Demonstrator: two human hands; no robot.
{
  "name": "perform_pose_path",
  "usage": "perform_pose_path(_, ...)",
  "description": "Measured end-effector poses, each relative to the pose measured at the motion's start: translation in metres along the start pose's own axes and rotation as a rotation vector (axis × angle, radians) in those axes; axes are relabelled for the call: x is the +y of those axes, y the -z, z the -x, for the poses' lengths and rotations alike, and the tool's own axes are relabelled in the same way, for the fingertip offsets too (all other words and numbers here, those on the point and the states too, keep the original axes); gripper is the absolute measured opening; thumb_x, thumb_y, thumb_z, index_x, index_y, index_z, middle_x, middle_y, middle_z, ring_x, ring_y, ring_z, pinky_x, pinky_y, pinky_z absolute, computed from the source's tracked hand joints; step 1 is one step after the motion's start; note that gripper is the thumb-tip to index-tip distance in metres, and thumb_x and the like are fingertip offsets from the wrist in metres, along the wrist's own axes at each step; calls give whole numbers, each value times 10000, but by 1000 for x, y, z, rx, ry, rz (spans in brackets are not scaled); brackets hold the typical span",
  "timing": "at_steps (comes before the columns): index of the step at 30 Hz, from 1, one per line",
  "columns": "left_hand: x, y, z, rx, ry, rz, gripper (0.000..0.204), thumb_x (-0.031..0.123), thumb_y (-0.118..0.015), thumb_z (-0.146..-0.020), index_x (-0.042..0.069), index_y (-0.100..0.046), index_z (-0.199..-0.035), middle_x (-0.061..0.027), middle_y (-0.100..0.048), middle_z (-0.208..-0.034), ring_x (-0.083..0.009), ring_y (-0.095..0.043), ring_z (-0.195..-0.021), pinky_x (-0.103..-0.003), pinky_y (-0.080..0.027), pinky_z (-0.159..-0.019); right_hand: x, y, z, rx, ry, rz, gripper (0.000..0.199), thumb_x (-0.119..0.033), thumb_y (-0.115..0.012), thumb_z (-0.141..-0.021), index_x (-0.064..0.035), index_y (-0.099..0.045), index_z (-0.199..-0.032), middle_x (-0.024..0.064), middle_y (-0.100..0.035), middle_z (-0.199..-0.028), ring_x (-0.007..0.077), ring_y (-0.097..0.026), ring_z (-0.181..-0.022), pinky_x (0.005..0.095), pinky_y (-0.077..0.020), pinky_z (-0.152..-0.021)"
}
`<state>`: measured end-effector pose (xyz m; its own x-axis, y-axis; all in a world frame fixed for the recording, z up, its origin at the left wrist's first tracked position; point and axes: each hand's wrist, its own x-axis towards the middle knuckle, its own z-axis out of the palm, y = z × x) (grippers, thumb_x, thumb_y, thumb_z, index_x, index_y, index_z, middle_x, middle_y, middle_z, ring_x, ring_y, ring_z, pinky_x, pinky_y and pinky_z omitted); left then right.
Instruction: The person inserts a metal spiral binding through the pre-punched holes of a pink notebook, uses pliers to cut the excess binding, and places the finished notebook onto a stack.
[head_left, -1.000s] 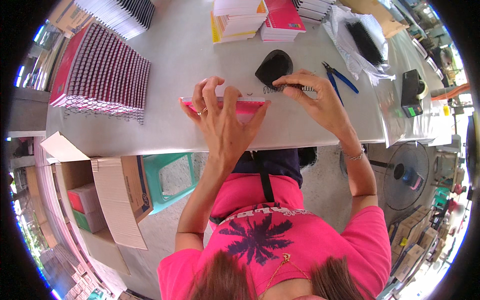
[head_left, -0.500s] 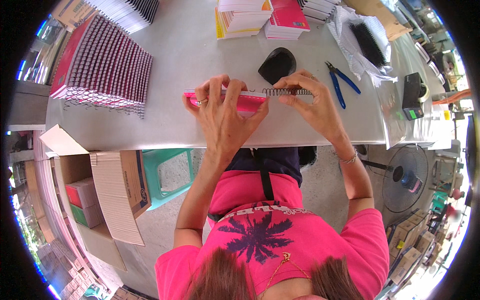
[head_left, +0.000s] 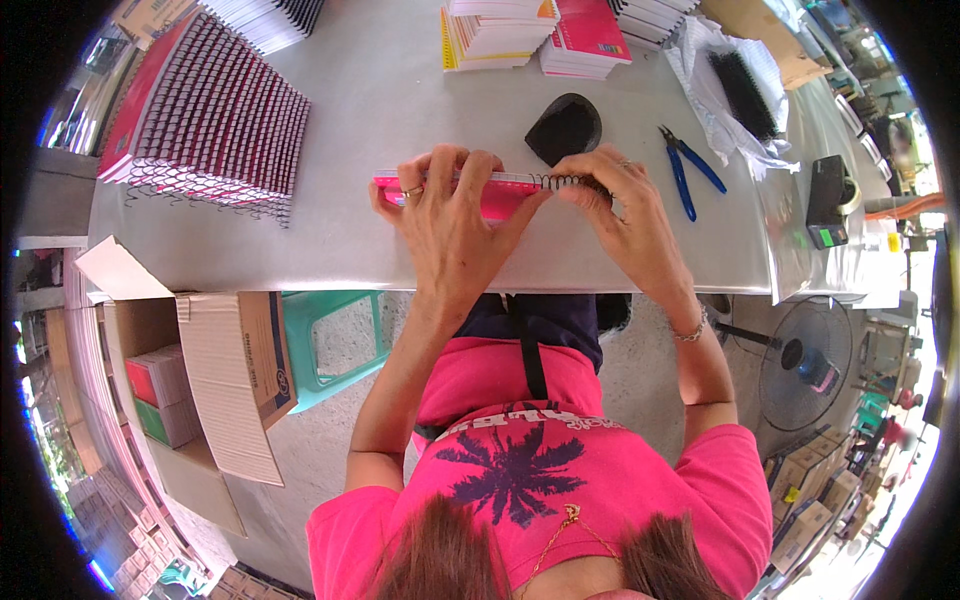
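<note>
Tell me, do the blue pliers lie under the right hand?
No, the blue pliers lie apart on the table, beside the right hand.

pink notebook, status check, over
Left hand flat on pink notebook. Right hand pinching black spiral. Blue pliers beside, untouched.

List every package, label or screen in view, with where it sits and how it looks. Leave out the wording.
Open cardboard box: on the floor at the left, brown with white flaps, holding pink and green packs.
Clear plastic bag: far right of the table, crumpled, with black coils inside.
Small black device: right table edge, with a green label patch.
Stacked cartons: lower right floor, brown.
No screens.
</note>
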<state>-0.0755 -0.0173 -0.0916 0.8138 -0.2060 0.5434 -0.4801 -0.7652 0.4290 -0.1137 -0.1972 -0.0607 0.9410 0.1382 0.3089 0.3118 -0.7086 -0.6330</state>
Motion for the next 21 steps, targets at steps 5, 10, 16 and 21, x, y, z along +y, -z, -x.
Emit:
perform_pose_path(5,-2,4,3,-75,7,-33,377,396,-799,-706,193,-628,-973,16,-547,-1017,-246,-461,-1033,-493,-300,-888,-9,-6,-3,59,9,96,154,-195,-573,-920,-65,-615,-992,94,-628,-897,277,-593,-856,383,-346,-874)
perform_pose_path(10,-14,3,6,23,-3,81,489,352,-809,-716,162,-595,-1113,-71,-495,-1139,-263,-433,-1128,-505,-268,-954,-22,-12,-8,122,-42,72,141,-198,-572,-920,-72,-599,-978,71,-616,-873,271,-583,-877,381,-337,-883)
perform_pose_path(16,-14,5,8,249,82,266,672,258,-851,-699,79,-494,-1240,-168,-439,-1192,-348,-337,-1221,-483,-337,-967,-16,-18,-9,149,33,188,152,-220,-599,-902,-75,-600,-947,57,-604,-899,253,-579,-892,380,-339,-883)
perform_pose_path(21,-24,7,14,43,131,334,642,255,-870,-680,28,-468,-1125,-191,-427,-1165,-362,-364,-1174,-464,-349,-974,5,-7,-13,-46,-10,57,225,-248,-641,-878,-88,-614,-1034,75,-600,-996,276,-571,-975,399,-370,-900)
